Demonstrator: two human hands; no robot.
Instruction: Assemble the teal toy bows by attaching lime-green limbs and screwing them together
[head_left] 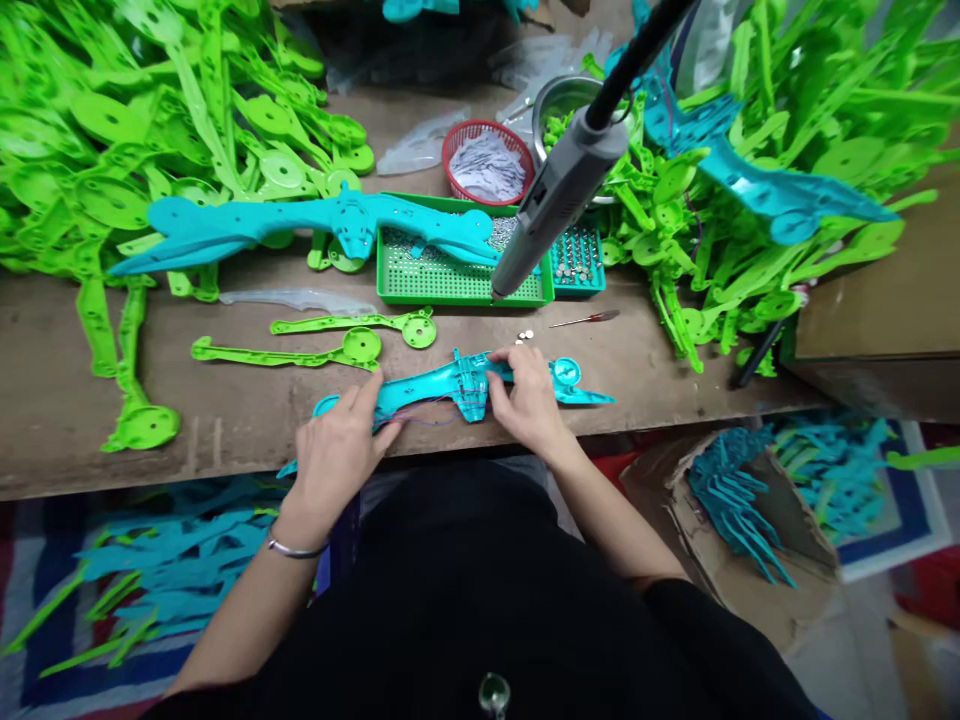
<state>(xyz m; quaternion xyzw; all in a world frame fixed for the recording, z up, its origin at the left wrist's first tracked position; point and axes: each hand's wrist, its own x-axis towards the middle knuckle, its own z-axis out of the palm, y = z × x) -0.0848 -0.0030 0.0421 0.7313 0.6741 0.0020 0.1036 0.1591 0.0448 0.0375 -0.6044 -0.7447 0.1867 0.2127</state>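
Observation:
A blue plastic shell half lies along the front of the bench with its ribbed inner side up. Thin dark wires run over its middle and loop out below its near edge. My left hand is closed around its left part, thumb at the near edge. My right hand bends over the shell right of the middle block, thumb and fingers gripping it there. Just beyond that hand lie a few small round metal pieces and a thin screwdriver. Two green plastic arms rest to the left.
A grey electric screwdriver hangs over the green tray of screws. Another blue shell lies across that tray. Behind are a red basket and a metal bowl. Green parts heap on both sides; a cardboard box stands below.

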